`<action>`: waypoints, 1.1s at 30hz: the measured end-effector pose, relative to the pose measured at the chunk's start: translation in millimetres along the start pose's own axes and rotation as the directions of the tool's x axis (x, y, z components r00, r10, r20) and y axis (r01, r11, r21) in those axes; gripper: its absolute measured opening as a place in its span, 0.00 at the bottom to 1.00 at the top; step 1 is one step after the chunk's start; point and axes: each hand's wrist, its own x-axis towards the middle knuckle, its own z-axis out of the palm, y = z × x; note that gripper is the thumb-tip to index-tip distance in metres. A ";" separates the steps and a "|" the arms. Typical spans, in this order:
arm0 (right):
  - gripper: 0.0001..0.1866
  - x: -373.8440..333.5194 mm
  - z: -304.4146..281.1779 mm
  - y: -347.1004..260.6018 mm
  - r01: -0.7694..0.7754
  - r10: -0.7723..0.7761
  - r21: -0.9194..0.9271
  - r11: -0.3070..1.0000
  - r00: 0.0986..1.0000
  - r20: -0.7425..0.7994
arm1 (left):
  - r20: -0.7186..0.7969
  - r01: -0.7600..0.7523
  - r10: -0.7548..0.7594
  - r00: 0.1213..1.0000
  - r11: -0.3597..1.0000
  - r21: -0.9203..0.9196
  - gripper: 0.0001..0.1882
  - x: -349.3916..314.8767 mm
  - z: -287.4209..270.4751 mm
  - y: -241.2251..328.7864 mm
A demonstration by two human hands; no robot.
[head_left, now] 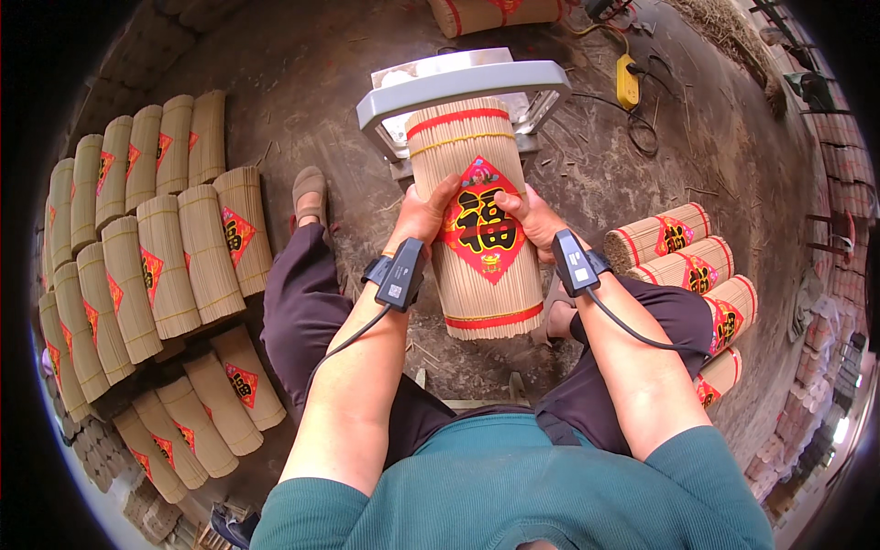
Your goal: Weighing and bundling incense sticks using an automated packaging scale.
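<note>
A thick round bundle of thin tan sticks (490,298) is held out in front of me, its far end under the grey bar of a metal-framed device (463,87). Red bands circle it near both ends, with a thin yellow tie just inside the far one. A red diamond-shaped paper label (478,252) with black and gold print lies on its upper side. My left hand (424,218) grips the bundle's left side, thumb on the label's edge. From the right, my right hand (539,223) grips it too, its thumb also on the label. The fingers underneath are hidden.
Rows of similar labelled bundles (165,261) are stacked at the left. Several more (683,266) lie by my right knee, and another bundle (500,14) at the far edge. A yellow power strip (627,82) with black cables lies on the dark floor at the far right.
</note>
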 end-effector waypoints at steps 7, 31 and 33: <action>0.56 4.3 -6.8 8.8 -0.001 0.000 -0.014 1.000 1.000 -0.029 | -0.009 -0.009 0.009 1.000 1.000 -0.001 0.35 0.9 -0.3 -2.8; 0.34 -95.2 24.7 28.2 -0.502 0.459 0.469 0.726 0.862 0.213 | 0.254 0.667 -0.620 0.742 0.720 -0.192 0.33 -108.7 -10.5 -9.2; 0.33 -94.2 17.2 49.2 -0.550 0.512 0.499 0.670 0.828 0.226 | 0.308 0.741 -0.675 0.670 0.631 -0.231 0.32 -107.3 -19.8 -31.6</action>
